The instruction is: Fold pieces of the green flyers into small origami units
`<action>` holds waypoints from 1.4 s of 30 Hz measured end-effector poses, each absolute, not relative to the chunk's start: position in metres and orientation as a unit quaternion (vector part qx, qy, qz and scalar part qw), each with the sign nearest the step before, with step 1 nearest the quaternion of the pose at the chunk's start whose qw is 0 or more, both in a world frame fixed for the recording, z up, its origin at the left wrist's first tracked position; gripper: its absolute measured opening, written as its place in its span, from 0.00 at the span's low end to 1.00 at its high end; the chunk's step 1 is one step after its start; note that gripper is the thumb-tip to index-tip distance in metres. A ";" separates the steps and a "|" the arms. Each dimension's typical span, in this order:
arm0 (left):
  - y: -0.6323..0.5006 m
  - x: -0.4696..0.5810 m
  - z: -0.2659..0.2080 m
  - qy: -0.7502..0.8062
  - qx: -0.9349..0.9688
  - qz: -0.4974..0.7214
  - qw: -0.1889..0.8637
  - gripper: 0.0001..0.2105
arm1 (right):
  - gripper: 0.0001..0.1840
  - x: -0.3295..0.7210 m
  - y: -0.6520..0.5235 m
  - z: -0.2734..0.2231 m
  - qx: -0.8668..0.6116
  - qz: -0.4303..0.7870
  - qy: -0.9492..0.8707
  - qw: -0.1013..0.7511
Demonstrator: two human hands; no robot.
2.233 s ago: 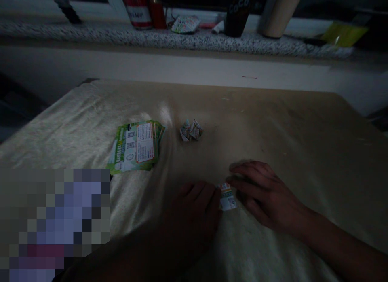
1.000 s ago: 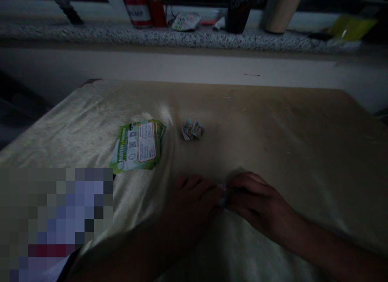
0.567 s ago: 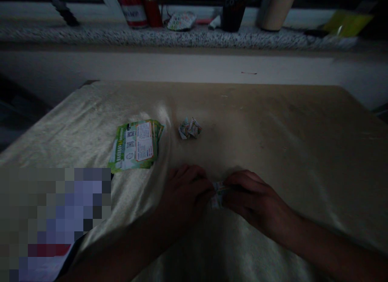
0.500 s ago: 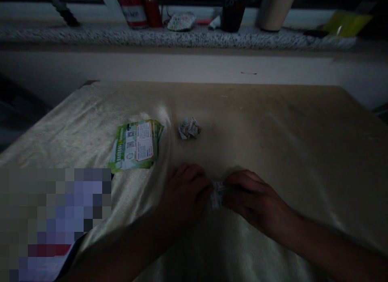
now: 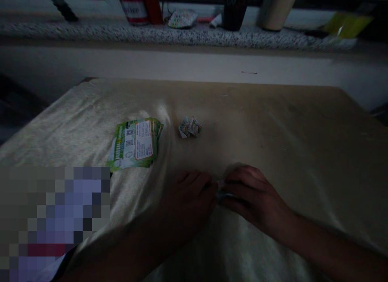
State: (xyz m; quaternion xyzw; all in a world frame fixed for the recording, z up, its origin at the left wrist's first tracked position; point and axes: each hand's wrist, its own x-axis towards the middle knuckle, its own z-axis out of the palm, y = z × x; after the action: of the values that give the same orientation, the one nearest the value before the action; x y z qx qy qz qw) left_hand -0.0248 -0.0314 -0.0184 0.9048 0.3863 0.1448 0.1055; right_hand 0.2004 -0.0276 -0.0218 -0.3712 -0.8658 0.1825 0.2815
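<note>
My left hand (image 5: 194, 197) and my right hand (image 5: 251, 189) meet low over the cloth-covered table, fingers closed on a small piece of printed paper (image 5: 220, 185). Only a narrow strip of it shows between the fingertips; the rest is hidden. Beyond the hands lie small folded pieces of printed paper (image 5: 190, 127), angular in shape and touching each other. To the left sits a stack of green printed sheets (image 5: 136, 144) with text and square codes on top.
A pale, shiny cloth (image 5: 75, 124) with wrinkles covers the table. Behind it, a speckled stone sill (image 5: 188, 36) carries a red can (image 5: 135, 9), a dark cup (image 5: 234, 11), a beige cylinder (image 5: 277, 11) and a crumpled wrapper (image 5: 182, 19). A blurred-out patch covers the lower left.
My hands have drawn closer together, and less of the paper shows between them. The folded pieces and green sheets remain where they were.
</note>
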 end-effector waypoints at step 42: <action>-0.031 -0.025 -0.023 0.416 0.839 0.258 0.236 0.13 | 0.06 0.197 -0.027 -0.012 -0.373 0.317 -0.791 0.366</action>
State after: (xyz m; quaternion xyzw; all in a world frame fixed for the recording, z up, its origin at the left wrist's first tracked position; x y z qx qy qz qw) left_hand -0.0254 -0.0306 -0.0228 0.8392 0.4164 0.2583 0.2358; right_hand 0.1970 -0.0268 -0.0121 -0.3733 -0.7913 0.3171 0.3660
